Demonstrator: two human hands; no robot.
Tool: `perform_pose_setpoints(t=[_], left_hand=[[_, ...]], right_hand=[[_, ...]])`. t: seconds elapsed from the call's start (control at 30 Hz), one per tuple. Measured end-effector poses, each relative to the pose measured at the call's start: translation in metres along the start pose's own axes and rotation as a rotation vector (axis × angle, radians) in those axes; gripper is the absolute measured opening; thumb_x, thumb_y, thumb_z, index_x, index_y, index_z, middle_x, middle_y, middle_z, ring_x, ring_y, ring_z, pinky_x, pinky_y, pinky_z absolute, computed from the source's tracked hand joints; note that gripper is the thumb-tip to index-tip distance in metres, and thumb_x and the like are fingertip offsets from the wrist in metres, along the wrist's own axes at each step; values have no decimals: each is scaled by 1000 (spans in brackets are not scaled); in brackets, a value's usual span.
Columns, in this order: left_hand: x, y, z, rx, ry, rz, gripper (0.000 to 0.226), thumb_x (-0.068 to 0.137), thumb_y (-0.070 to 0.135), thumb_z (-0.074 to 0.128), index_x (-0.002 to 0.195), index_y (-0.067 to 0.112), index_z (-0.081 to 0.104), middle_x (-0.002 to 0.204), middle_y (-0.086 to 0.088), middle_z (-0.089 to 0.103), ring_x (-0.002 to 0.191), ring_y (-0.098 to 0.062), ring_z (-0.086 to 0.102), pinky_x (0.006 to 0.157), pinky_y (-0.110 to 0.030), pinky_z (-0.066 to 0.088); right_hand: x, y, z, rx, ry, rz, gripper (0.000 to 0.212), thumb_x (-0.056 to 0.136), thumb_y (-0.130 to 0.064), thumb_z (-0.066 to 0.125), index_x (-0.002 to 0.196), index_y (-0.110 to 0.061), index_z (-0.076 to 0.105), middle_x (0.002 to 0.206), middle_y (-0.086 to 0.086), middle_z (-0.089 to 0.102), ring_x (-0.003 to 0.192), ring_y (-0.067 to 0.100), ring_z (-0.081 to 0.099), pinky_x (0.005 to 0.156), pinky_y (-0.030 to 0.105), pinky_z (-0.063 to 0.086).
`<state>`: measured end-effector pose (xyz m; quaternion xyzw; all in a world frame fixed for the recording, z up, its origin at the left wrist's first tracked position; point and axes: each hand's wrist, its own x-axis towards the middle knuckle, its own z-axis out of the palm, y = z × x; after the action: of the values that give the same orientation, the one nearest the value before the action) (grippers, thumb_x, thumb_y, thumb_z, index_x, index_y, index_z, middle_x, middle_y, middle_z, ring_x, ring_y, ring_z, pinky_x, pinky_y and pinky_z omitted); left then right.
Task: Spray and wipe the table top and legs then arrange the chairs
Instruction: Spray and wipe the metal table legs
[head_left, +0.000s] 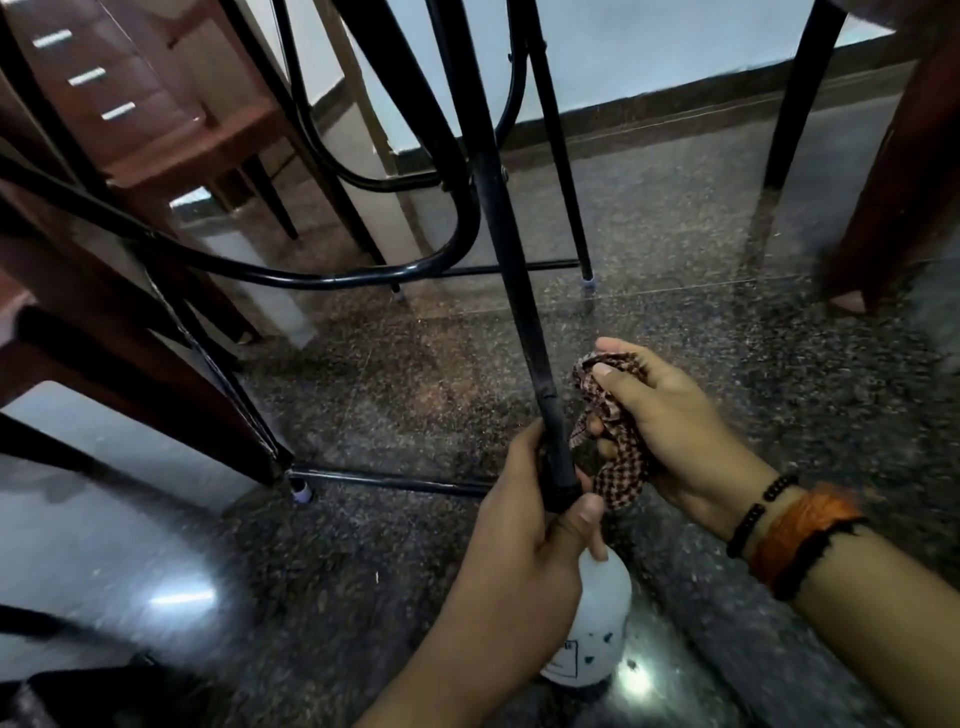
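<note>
I am looking under the table from low down. A black metal table leg (498, 218) slants down to the floor in the middle. My left hand (524, 525) is closed around its lower end. My right hand (670, 431), with bead and orange thread bands at the wrist, is bunched on a red-and-white checked cloth (618, 467) pressed to the right side of that leg. A white spray bottle (592, 623) stands on the floor right under my left hand, its top hidden by my thumb; I cannot tell whether the hand touches it.
A curved black brace (322, 278) and low crossbars (389, 480) link the table legs. Brown chairs (171, 130) crowd the left side and another brown chair leg (904, 197) stands at right. The floor is polished speckled granite (675, 234), with a wall and dark skirting behind.
</note>
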<state>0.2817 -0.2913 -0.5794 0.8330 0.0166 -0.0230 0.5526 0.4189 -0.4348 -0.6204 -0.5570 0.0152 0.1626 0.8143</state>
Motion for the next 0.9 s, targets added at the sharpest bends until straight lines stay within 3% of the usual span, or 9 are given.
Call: perform_pose_setpoints(t=[0.1,0.27,0.37,0.53,0.6,0.67,0.77,0.8,0.9], left_hand=[[0,-6,0,-21,9,-23,42,113,21,57,153,25,46,110,2,68,91,-16,73,82,-12,50],[-7,-25,9,-16,-24,-99,39,114,25,54,151,31,45,111,-5,70,95,-10,72,82,-6,46],[-9,-39,16,-6,-38,-148,38,115,21,53,152,28,45,104,-4,71,93,-9,72,81,-5,46],[-9,-55,25,10,-71,-139,44,114,20,55,154,34,42,105,5,68,93,-15,71,86,-17,54],[-8,-58,27,18,-71,-128,44,114,20,55,153,35,42,102,5,69,93,-16,70,87,-22,56],[-6,-61,27,11,-62,-131,42,114,18,55,152,32,44,102,5,69,91,-15,70,84,-18,54],[-7,-65,27,8,-55,-156,42,114,18,54,154,30,45,111,3,69,89,-12,71,84,-10,51],[-8,-66,27,20,-60,-165,43,115,19,53,156,30,44,111,1,70,89,-10,72,84,-7,49],[-10,-69,26,36,-76,-200,45,116,25,52,158,32,41,103,1,72,94,-4,71,82,-2,44]], right_hand=[[-1,15,-4,-45,-8,3,32,109,-21,62,138,-35,62,94,13,68,66,20,63,53,32,54],[-3,47,-17,-140,40,12,35,108,-23,63,142,-34,59,89,8,69,78,27,65,71,43,57],[-6,64,-26,-247,71,14,39,107,-27,65,144,-35,58,113,0,76,99,22,75,96,47,61],[-10,83,-29,-291,74,63,47,105,-31,68,149,-34,52,128,2,74,112,20,75,105,48,59],[-10,87,-30,-279,49,96,52,105,-28,69,153,-30,48,125,3,74,106,20,77,102,44,61],[-11,92,-31,-281,16,137,55,105,-23,68,155,-25,43,114,4,75,88,18,75,84,33,63],[-12,99,-32,-380,-1,176,54,106,-19,67,153,-21,41,108,1,73,80,9,70,66,15,57],[-11,102,-31,-425,-1,187,54,106,-20,67,153,-22,41,105,-1,72,79,7,69,66,14,57],[-4,110,-25,-567,-37,205,60,104,-24,69,156,-20,38,112,2,71,91,13,71,81,28,58]])
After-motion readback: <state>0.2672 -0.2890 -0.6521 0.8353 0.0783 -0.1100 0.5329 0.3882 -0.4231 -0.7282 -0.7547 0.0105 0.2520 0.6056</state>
